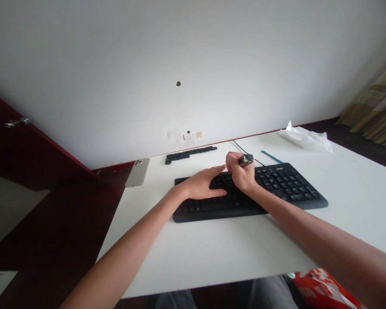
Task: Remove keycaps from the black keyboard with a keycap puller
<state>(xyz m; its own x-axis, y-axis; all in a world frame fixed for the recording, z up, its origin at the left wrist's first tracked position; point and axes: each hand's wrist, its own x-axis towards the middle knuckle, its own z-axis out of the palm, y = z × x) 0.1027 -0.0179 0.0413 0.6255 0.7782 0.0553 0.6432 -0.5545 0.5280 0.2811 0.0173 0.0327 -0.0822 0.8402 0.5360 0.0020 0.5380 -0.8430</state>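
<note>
Apparently servicing the keyboard [238, 204]: right fingers [233, 160] grip a dark tool [246, 160], left fingers [216, 171] spread, released; likely next: steady bracing.

Keyboard [236, 203] on table [193, 253], keycaps [181, 156] behind keyboard, phone [137, 172] left.

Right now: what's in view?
Table: 1, white, centre
Wall: 1, white, behind
Sockets: 3, white, wall
Holes: 2, dark, wall
Door: 1, maroon, left
Curtain: 1, tan, right
Keyboard: 1, black, table
Cable: 1, black, table
Keycaps: many, black, back left
Phone: 1, beige, table left
Stick: 1, blue, behind keyboard
Bag: 1, white, back right
Packet: 1, red, bottom right
Tool: 1, dark, gripped
Trousers: 1, grey, below
Left hand: 1, bare, on keyboard
Right hand: 1, bare, over keyboard
</note>
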